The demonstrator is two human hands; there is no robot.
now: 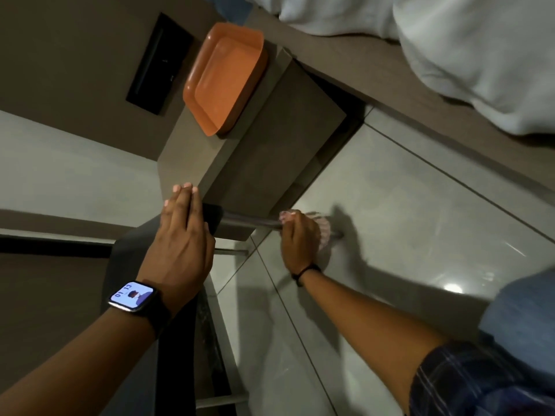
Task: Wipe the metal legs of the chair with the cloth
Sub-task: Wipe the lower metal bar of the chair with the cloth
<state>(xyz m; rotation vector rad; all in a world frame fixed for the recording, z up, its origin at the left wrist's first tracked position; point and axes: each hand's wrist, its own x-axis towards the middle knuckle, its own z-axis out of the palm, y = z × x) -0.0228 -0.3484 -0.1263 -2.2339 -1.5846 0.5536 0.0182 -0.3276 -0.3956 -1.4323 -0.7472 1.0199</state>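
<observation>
Gripping cloth (322,232) around the chair leg (249,221), right hand (300,238); left hand (183,232) flat, open.

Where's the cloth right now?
In the head view, the cloth is right of centre, bunched in the right hand around the metal leg, near the floor.

Smartwatch (132,296) on left wrist: screen reads "01 13"
</observation>
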